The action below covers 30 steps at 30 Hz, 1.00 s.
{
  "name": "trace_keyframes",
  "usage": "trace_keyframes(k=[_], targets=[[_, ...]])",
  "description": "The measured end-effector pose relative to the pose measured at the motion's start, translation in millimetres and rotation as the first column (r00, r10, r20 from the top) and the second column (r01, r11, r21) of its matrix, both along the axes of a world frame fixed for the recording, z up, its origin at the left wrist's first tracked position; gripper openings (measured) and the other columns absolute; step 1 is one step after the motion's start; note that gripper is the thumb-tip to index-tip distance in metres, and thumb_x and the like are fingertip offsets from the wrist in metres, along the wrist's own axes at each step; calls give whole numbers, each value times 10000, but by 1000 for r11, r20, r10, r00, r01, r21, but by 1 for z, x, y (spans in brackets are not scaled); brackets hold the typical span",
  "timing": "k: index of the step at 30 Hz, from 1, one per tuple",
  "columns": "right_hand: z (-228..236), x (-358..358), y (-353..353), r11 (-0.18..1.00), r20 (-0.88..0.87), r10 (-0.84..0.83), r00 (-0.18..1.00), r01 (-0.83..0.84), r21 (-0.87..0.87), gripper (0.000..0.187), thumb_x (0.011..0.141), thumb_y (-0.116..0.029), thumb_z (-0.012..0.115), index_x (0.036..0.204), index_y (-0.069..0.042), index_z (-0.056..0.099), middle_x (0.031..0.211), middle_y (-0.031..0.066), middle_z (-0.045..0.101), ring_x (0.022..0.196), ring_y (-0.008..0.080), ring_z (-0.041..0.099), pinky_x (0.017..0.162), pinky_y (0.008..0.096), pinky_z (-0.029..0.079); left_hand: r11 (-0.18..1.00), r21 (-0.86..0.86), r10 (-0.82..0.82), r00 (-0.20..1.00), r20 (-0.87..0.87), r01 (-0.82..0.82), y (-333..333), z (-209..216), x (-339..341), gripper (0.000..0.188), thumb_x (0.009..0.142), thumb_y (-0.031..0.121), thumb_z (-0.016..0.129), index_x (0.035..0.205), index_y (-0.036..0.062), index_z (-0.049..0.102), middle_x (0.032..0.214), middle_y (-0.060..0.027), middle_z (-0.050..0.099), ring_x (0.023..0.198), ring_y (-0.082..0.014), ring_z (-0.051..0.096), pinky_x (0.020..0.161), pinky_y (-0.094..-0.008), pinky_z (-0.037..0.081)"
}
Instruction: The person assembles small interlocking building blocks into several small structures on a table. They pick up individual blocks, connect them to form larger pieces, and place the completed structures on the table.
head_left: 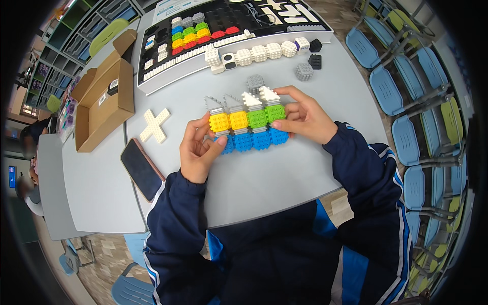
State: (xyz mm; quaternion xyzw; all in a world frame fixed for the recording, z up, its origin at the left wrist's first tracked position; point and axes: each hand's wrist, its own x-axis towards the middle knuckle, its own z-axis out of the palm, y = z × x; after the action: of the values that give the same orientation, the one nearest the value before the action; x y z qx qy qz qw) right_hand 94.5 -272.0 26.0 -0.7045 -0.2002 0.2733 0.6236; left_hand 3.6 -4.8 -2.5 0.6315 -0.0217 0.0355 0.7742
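Between my two hands is a building-block assembly (248,122). Its upper row has yellow cubes on the left and green cubes on the right, above a lower row of blue cubes. Grey and white triangular pieces (268,93) point up from its far side. My left hand (200,145) grips the left end, thumb on a blue cube. At the right end my right hand (307,116) is closed on it, thumb against a green cube. Just beyond the assembly sits a grey block (255,81), partly hidden behind it.
At the back lies a parts tray (147,84) with coloured blocks. Before it runs a row of white blocks (259,53), near a grey cube (304,71) and black blocks (315,62). To the left are a white cross-shaped piece (154,125), a phone (142,169) and an opened cardboard box (127,91).
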Motion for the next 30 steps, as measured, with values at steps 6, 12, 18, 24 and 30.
trace_keyframes(k=[6,12,18,24,30], targets=[[-6,-7,3,998,426,-62,903,60,19,700,851,-72,736,1445,-111,368,878,83,671,795,137,656,729,277,521,998,44,39,986,162,-46,-1,-7,0,527,845,-136,656,1278,36,410,1167,-94,612,936,-74,497,826,-213,420],[-18,-6,2,997,696,-67,715,79,15,697,817,-98,771,1404,-120,397,1181,159,643,923,316,682,815,370,540,997,-19,82,969,231,-80,-1,-17,2,582,819,-170,657,1266,64,367,1157,-96,624,886,-92,489,852,-246,409],[-23,-1,4,997,772,-69,631,76,27,683,780,-150,810,1354,-106,442,1251,149,601,1013,324,650,868,380,531,995,50,72,979,192,-83,4,-18,5,665,777,-202,668,1298,79,365,1194,-104,611,973,-124,529,865,-253,438],[-20,2,6,997,581,-80,810,54,61,643,772,-142,817,1316,-77,480,1212,99,618,1113,231,619,960,344,470,972,211,38,959,281,-100,11,-9,17,615,743,-133,748,1238,65,440,1182,-81,597,1081,-154,562,934,-298,437],[-26,5,15,1000,468,-2,884,-9,21,593,772,-144,819,1273,-31,521,1134,122,661,1078,226,640,934,327,477,982,186,-50,986,161,20,5,-10,18,562,784,-55,770,1232,60,450,1177,-73,591,1097,-168,571,967,-322,435]])
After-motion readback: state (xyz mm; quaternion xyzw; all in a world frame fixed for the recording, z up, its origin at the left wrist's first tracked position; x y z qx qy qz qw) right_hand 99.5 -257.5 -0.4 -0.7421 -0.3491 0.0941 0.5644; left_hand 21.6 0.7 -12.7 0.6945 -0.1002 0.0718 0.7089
